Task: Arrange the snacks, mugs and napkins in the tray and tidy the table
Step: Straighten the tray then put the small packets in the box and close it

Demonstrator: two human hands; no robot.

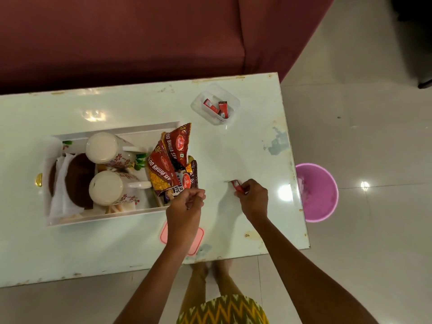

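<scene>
A white tray [112,219] on the table holds two upturned floral mugs [105,148] [109,187], white napkins [61,195] over brown coasters, and red and purple snack packets [171,160] leaning at its right end. My left hand [185,208] hovers by the tray's right corner, fingers curled with nothing visible in them. To the right, my right hand [253,198] pinches a small red sachet [238,186] on the tabletop.
A clear plastic box [198,106] with several red sachets sits at the far right of the glass-topped table [257,146]. Its pink lid [197,242] lies under my left forearm. A pink bin [320,202] stands on the floor right of the table; a maroon sofa [140,38] is beyond.
</scene>
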